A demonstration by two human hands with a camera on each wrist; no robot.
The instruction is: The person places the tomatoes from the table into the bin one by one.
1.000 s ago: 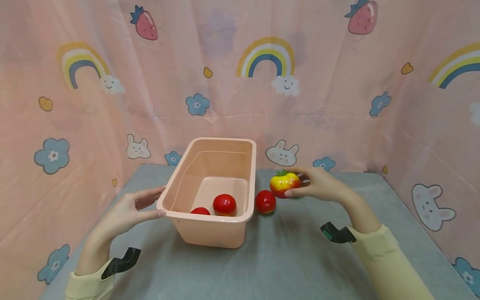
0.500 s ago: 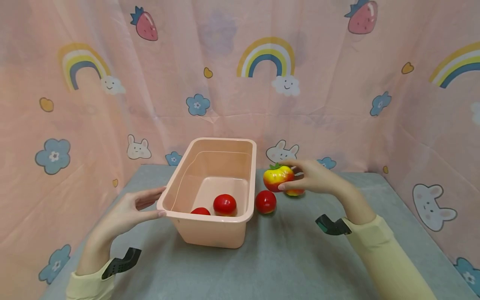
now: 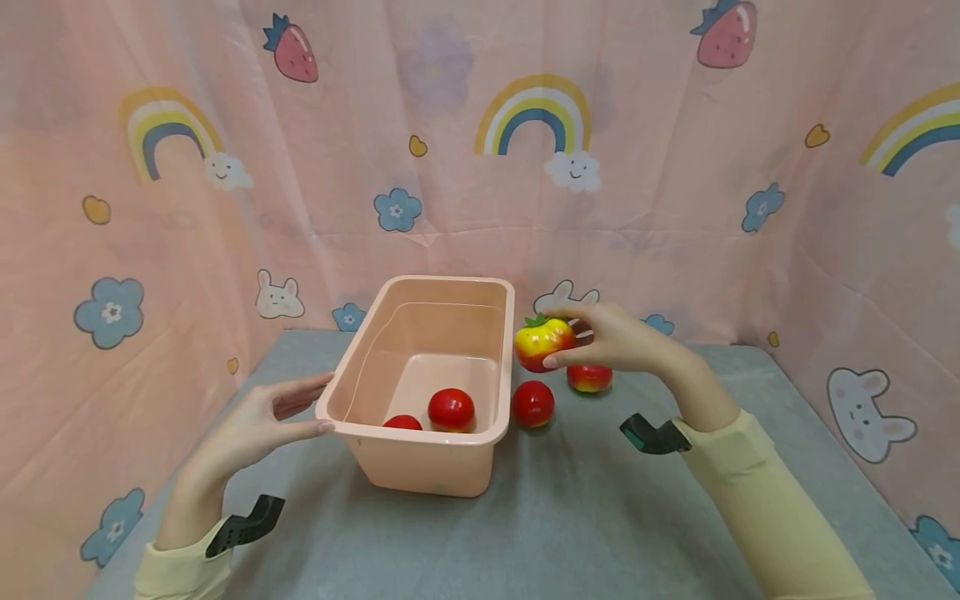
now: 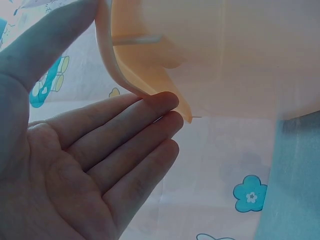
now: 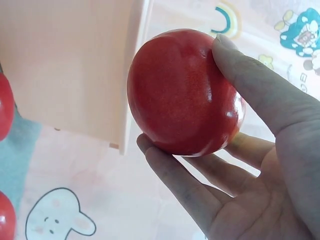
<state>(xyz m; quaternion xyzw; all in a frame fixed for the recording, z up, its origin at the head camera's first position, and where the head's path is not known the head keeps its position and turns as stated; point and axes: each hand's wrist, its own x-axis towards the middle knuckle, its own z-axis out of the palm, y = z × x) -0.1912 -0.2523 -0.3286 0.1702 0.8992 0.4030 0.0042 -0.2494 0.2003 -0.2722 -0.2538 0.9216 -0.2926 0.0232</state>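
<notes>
From where I stand, the person's right hand (image 3: 621, 337) pinches a glossy, round, yellow-and-red fruit with a green leafy top (image 3: 542, 345) between thumb and fingers. The fruit is held up off the table (image 3: 600, 525), just beside the right-hand rim of a deep, pale peach plastic bin (image 3: 427, 467); I can't tell whether the two touch. From the right wrist, its smooth red underside shows, thumb on one side and fingertips on the other.

The left hand (image 3: 258, 427) is at the bin's near left corner, thumb and fingers spread apart, the fingers fairly straight and touching the rim.

Inside the bin, toward the near end, sits a shiny round red fruit (image 3: 452, 408), and beside it a second red one (image 3: 402, 422), mostly hidden by the front wall. On the table, just right of the bin, rests a round red fruit (image 3: 533, 404); a red fruit with yellow low on its side (image 3: 590, 379) lies behind it to the right, partly covered by the right hand.

Pale yellow sleeves (image 3: 772, 508) end at both wrists, and a pink cloth printed with rainbows, rabbits and flowers (image 3: 457, 225) hangs around the table.
</notes>
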